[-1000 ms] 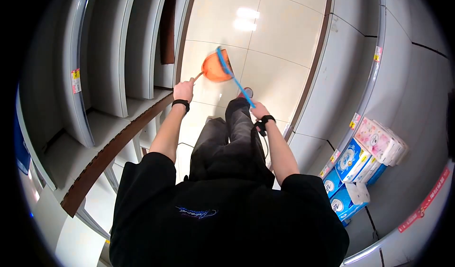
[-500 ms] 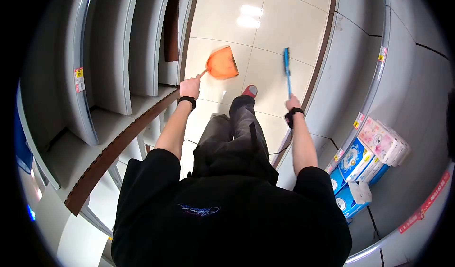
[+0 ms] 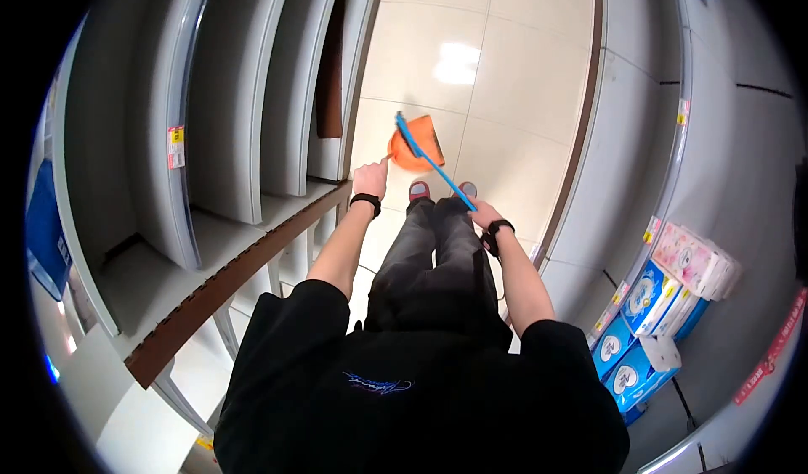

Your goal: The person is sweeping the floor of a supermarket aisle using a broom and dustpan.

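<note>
My left hand is closed around the short handle of an orange dustpan, whose flat edge faces right. In my right hand is the end of a long blue brush. The brush slants up and left from my fist, its bristled head overlapping the dustpan in this view. Below both tools lies the pale tiled floor. My feet in red-edged shoes stand side by side just under the dustpan.
Grey shelving with a brown edge strip rises close on my left. Along the right runs a shelf holding tissue packs and blue packs. Price tags hang from the shelf edges.
My right hand has swung left, bringing the brush from the right side of the aisle over the dustpan. My feet are now together, and the view has shifted a little.
</note>
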The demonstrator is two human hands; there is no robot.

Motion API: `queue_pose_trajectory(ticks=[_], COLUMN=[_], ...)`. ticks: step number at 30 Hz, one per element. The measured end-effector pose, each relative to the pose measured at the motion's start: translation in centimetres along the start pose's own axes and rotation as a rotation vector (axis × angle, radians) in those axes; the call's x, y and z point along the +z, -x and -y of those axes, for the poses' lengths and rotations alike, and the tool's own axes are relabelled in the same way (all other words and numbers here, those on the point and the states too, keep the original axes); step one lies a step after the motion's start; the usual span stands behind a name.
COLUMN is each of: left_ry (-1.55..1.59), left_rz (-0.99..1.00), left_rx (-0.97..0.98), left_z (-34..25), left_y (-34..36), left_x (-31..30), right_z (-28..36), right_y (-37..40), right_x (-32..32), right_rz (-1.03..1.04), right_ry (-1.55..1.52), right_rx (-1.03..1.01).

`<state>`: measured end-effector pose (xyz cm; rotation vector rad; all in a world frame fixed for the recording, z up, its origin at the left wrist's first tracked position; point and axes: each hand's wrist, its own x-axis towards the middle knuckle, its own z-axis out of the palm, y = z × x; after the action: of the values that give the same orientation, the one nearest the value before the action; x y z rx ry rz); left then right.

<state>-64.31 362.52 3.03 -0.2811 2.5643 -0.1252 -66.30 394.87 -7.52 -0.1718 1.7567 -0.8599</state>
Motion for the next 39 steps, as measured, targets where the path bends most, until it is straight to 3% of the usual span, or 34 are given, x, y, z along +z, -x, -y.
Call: queue_pose_trajectory(ticks=[1,3,4,6,8,10,15,17,22,29,39], left_ry=[0.007,0.020,0.042,0.091,0.138,0.159,0.195,0.205,0.206,0.286,0.182], left_rz=[-0.010,-0.015,-0.049,-0.069,-0.082,-0.054,-0.010,0.006,0.009,-0.019,0.008], left_rx=[0.005,0.006,0.011,0.014,0.034,0.023,0.017,0.002,-0.032,-0.124,-0.147], left_z=[0.1,0.4,0.4,0.7,1.1,2.2,5.9,6.8,8.0,8.2,5.4], left_y=[0.2,0.1,0.0,-0.2,0.3,0.6,2.4,3.1,1.3,-2.8,-10.1], left_x=[-0.2,-0.2,0.0,1.2,1.5,2.5,1.9,1.2,0.1,-2.5,-10.0], right_z=[-3.3,-3.0,-5.8,-5.4,-6.7,-7.8,-9.2,-12.2,-11.4,-10.7,-11.5], right_y=[-0.7,2.2,2.1,5.8,9.0,11.9,17.0,16.9,17.3,15.4,7.4], right_x=[0.6,-1.5,-1.5,-3.6,-5.3,-5.8,-5.1,-3.6,0.0,1.3,-10.5], right_rz=[-0.121,-0.088,-0.151,-0.136,-0.160,-0.290,-0.316,-0.343,-0.398,-0.414,-0.239], right_ry=[0.116,0.078,0.033,-0.193,-0.222,-0.077,0.053,0.022,0.127,-0.163,-0.214], right_rx=[-0.120,0.123,0.098,0.299,0.358,0.401,0.420,0.450,0.479,0.572,0.593])
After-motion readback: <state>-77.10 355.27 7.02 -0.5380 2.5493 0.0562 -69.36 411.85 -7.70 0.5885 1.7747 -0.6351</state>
